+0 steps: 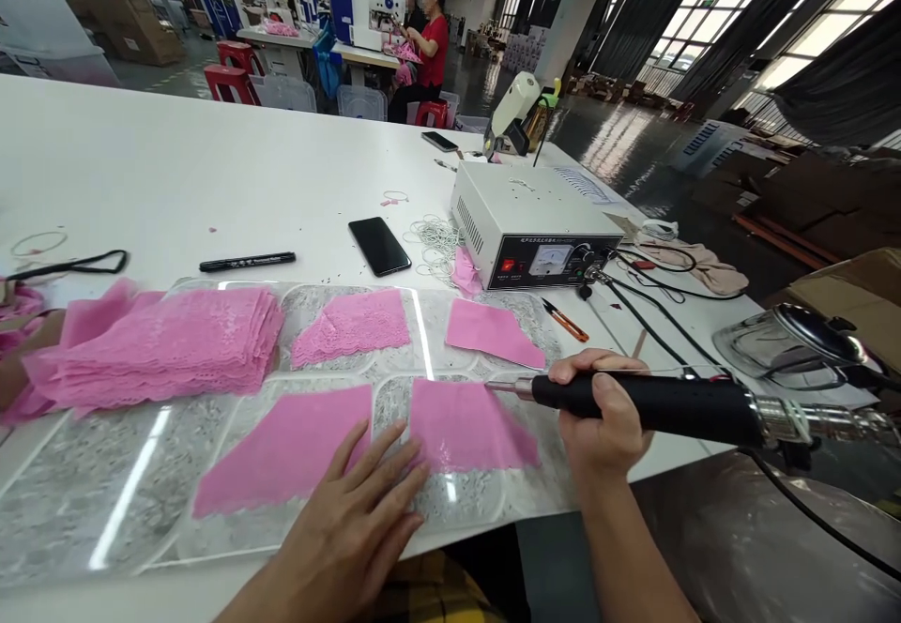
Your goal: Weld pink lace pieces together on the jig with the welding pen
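My right hand (602, 412) is wrapped round a black handheld tool (654, 405) with a metal tip that points left at the top right corner of a pink fabric piece (468, 426). My left hand (356, 515) lies flat with fingers spread, its fingertips on the left edge of that piece and beside another pink piece (282, 449). Both pieces lie on a clear sheet over a patterned mat (84, 492). Two more pink pieces (352, 325) (493, 330) lie farther back, and a stack of pink lace (175, 341) sits at the left.
A white control box (535, 224) with a dial stands behind the mat, cables running from it. Near it lie a black phone (380, 246), a marker (246, 262), orange snips (567, 321), white elastic loops (436, 238). A person in red (431, 46) sits at a far sewing machine.
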### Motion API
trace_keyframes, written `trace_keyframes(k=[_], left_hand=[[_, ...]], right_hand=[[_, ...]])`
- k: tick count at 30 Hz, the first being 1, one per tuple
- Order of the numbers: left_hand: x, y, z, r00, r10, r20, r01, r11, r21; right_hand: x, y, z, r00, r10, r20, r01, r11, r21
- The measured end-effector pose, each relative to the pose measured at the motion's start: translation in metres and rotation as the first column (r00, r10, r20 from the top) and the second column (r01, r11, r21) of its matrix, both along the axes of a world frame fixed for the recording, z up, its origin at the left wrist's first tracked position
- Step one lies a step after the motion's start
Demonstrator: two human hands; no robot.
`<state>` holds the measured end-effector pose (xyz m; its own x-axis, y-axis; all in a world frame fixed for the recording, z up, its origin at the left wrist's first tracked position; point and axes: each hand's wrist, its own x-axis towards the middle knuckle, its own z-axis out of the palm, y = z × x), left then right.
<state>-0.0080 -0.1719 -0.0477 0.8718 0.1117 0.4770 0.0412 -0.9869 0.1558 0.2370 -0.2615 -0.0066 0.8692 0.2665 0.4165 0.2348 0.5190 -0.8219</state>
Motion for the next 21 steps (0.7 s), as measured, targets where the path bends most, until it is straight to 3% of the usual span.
trace_keyframes(k=[11, 21], left_hand=[[-0.001, 0.002, 0.002, 1.000, -0.026, -0.015, 0.027, 0.999, 0.031], [0.004, -0.002, 0.002, 0.997, 0.012, 0.071, -0.007, 0.998, -0.068]], right_hand=[[0.003, -0.030, 0.004, 0.996, 0.002, -0.084, -0.001, 1.000, 0.008], [0.005, -0.035, -0.001, 0.999, 0.009, -0.053, -0.009, 1.000, 0.006]])
